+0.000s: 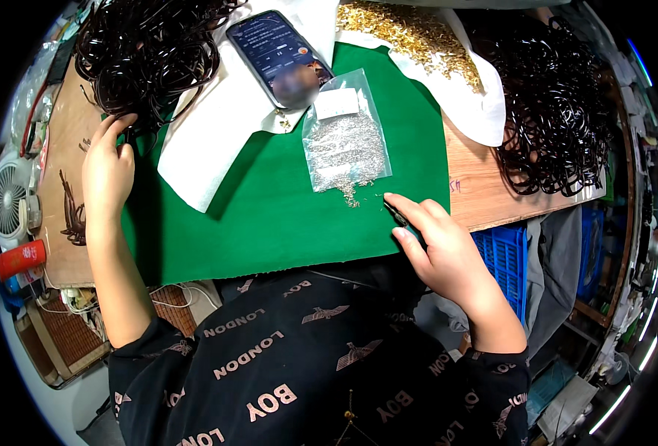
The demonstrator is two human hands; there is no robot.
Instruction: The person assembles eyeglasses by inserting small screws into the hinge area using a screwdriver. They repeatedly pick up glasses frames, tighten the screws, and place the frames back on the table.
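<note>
Your right hand (pixel 444 249) pinched a thin dark tool (pixel 397 214), tip by the spilled beads (pixel 349 195). Your left hand (pixel 108 167), fingers loosely spread, touched the black cords (pixel 147 56), holding nothing I could see.

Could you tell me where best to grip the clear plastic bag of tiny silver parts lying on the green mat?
Probably the clear plastic bag of tiny silver parts is best pinched at its far top edge, from above: it lies flat, and parts spill from its near end.
</note>
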